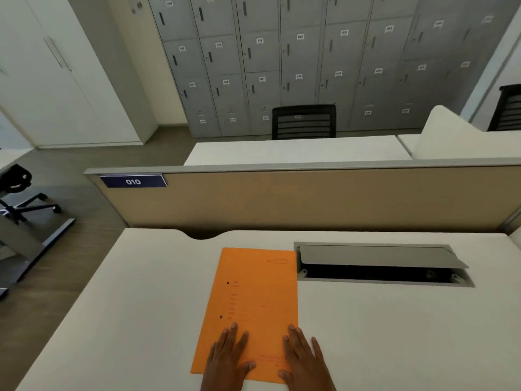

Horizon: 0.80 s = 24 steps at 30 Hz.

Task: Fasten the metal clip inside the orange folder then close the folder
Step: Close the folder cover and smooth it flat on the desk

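Both hands flat, closed orange folder lengthwise away

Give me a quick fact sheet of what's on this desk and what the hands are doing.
folder: orange folder, closed, flat on the white desk
metal clip: not visible
left hand: left hand, flat on the folder's near end
right hand: right hand, flat on its near right edge
beside folder: cable tray with lid raised
desk sign: 010 plate

The flat paper folder at lower centre is plain orange with faint red print, lying on an off-white desk. Upper frame: grey metal lockers with white number tags.
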Available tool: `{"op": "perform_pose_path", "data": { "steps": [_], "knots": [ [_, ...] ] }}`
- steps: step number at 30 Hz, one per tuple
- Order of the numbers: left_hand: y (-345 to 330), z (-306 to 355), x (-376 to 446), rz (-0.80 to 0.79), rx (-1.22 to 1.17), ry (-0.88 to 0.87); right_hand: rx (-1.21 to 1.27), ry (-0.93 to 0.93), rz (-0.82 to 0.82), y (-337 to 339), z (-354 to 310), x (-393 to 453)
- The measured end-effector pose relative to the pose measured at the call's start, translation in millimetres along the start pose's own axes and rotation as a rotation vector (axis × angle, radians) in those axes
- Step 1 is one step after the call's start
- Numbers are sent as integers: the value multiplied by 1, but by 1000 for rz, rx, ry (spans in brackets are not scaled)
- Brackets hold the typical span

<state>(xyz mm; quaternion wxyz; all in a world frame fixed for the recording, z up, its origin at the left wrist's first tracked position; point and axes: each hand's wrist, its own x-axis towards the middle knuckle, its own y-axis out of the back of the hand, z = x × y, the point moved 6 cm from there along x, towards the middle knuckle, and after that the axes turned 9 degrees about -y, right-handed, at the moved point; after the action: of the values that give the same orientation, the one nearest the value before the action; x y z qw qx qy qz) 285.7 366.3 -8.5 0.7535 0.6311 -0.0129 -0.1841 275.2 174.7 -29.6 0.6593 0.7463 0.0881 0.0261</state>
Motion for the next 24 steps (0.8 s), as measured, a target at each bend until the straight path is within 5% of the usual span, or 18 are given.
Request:
{"op": "perform_pose_path", "data": {
  "steps": [3,12,24],
  "knots": [
    [14,-3,19,54,38,-15,-5,3,145,11,6,24],
    [47,-4,61,262,28,-129,-99,19,189,13,22,72],
    [21,-12,59,124,-87,-35,84,-27,45,8,15,66]
  ]
}}
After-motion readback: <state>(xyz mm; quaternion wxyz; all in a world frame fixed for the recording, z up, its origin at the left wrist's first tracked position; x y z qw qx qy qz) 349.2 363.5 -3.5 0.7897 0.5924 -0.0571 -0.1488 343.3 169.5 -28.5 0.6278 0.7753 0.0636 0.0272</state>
